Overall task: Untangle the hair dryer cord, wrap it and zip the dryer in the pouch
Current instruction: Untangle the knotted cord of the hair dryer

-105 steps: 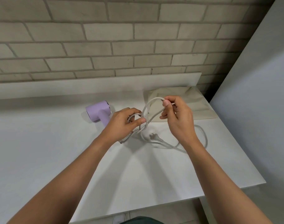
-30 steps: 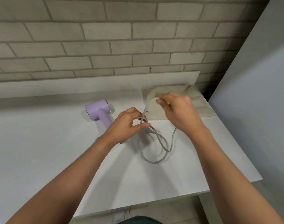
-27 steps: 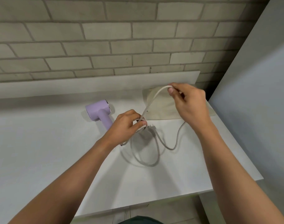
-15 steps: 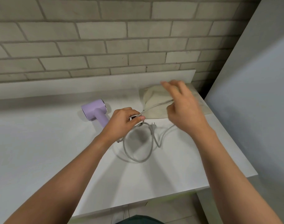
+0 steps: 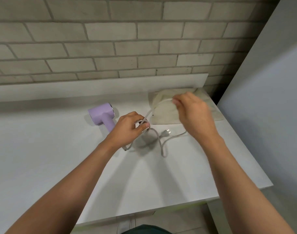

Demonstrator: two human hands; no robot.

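A lilac hair dryer [image 5: 102, 114] lies on the white counter [image 5: 59, 157], its handle running under my left hand [image 5: 127, 130]. That hand grips coils of the grey cord [image 5: 159, 144] just right of the handle. A strand rises from the coils to my right hand [image 5: 193, 114], which pinches it above the beige pouch [image 5: 163, 114]. The loose rest of the cord loops on the counter and ends in the plug [image 5: 166, 132], which lies between my hands.
A brick wall [image 5: 110, 39] and a low white ledge [image 5: 93, 88] back the counter. A grey panel [image 5: 271, 98] stands on the right. The counter's front edge and right corner [image 5: 269, 184] are close by.
My right hand has drawn the cord up and round toward the left hand's coils several times. The loose loop on the counter has grown shorter, and the plug has slid closer to my left hand.
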